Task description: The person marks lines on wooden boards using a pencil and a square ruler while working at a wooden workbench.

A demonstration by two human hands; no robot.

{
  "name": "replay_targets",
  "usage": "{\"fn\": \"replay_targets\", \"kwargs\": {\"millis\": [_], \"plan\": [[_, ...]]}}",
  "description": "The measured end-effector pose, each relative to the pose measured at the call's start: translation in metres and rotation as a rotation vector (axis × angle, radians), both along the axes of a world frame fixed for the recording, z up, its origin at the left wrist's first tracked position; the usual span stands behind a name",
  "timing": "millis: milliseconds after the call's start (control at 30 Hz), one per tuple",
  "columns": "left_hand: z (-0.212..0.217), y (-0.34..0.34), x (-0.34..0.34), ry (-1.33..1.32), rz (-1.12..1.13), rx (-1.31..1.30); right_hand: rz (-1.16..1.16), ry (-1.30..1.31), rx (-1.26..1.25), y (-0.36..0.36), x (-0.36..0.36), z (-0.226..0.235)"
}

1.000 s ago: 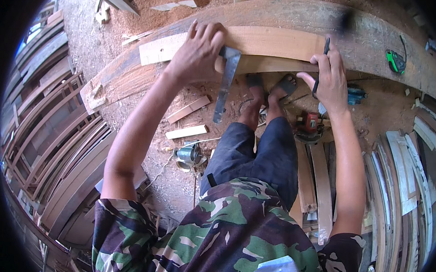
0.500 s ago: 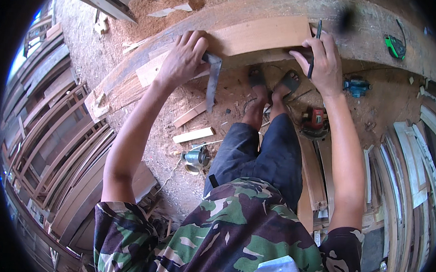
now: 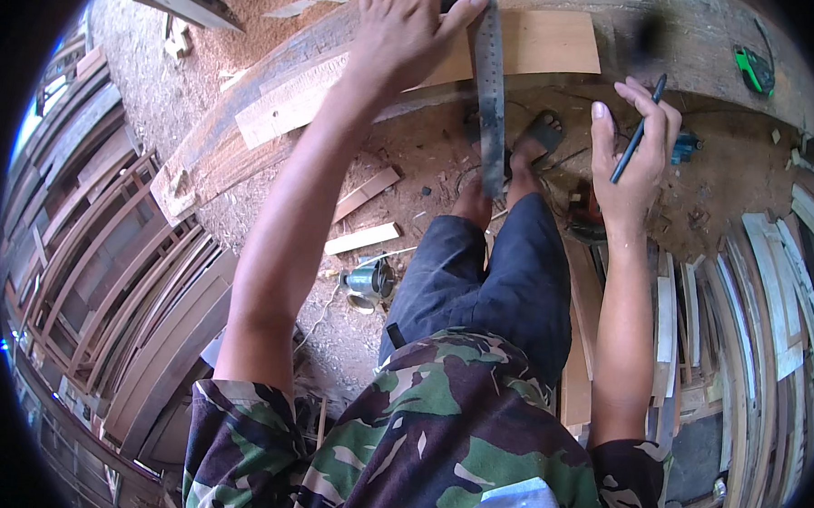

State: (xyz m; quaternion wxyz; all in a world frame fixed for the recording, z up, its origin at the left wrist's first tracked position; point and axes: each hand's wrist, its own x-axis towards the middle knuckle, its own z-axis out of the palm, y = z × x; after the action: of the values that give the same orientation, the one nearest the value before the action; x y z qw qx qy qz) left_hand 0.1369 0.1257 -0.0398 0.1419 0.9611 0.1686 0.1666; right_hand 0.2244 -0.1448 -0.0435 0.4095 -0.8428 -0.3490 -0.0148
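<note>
My left hand grips the dark handle of a try square at the far side of the bench, its thumb on the corner. The steel blade crosses a flat, light-brown board and reaches out past its near edge. Part of the board is hidden by my hand and the blade. To the right, clear of the board, my right hand is raised with a dark pencil between thumb and fingers. Another pale board lies along the bench beneath my left forearm.
The thick wooden bench plank carries a green tape measure at right. On the floor are a teal power tool, a red power tool, a blue tool and offcuts. Stacked timber lines both sides.
My left hand has moved right and away from me, bringing the square onto the board with its blade across it. My right hand has drawn back from the board's end, still holding the pencil.
</note>
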Motion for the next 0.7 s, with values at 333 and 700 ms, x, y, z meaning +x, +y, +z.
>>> {"fn": "replay_targets", "kwargs": {"millis": [333,700], "plan": [[-0.012,-0.008,-0.005,-0.007,-0.022,-0.072,-0.118,0.140,0.034,-0.010,-0.018,0.006],[-0.018,-0.006,-0.010,-0.038,-0.065,-0.113,-0.056,0.264,0.302,0.025,-0.013,0.004]]}}
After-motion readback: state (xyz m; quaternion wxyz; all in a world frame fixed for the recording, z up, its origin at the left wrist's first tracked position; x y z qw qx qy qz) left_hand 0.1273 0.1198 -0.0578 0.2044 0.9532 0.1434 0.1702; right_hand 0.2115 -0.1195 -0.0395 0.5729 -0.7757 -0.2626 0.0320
